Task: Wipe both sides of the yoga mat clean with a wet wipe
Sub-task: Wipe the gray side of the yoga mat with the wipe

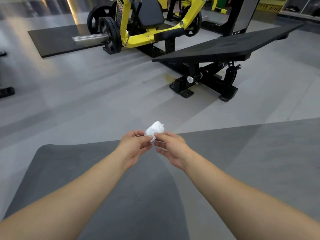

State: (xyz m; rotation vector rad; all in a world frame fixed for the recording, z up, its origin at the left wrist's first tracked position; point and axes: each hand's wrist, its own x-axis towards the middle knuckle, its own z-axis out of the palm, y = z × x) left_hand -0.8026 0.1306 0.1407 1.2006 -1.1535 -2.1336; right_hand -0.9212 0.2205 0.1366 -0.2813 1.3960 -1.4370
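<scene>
I hold the wipe [154, 130] between both hands, raised above the mat [57, 167]. My left hand [135, 146] pinches its near-left edge with thumb and forefinger; my right hand [170, 149] pinches its near-right edge the same way. The other fingers of each hand hang loosely curled. The wipe is bunched, not spread flat.

The mat lies on the floor [86, 94] directly below and nearer than my hands. Its long axis runs left to right across the scene, rising slightly toward the far right; its rounded left end is in view, and its right end runs out of view. Its far edge passes just under my hands. Both hands are about equally near the mat; the left hand sits closer to the visible left end.

Judgement: the next move is downward and toward me, to bring the wipe into contact with the mat surface. The wipe likely needs opening first to give a usable wiping face.

Far across the floor stand a black bench [225, 47] and a yellow machine [138, 32] with plates [110, 33]. The machine carries a label and the plates raised lettering; neither can be read.
</scene>
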